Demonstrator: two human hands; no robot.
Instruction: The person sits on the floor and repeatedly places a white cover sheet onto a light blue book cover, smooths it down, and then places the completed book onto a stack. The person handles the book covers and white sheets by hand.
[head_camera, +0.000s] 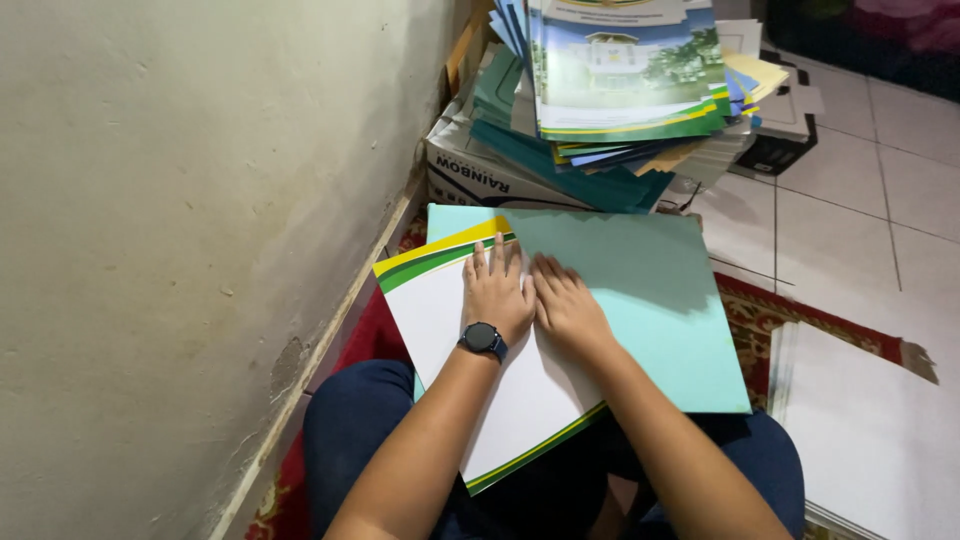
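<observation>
Your 2 bare forearms reach forward from the bottom edge and converge, wrists nearly side by side. Your left hand lies palm down, fingers straight and slightly spread. Your right hand lies flat just beside it, fingers angled toward the left hand.

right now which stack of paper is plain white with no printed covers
The plain white stack on the floor at the far right, beside the rug. The tall pile ahead is of coloured printed covers; the sheets under both hands are teal and green-striped.
</observation>
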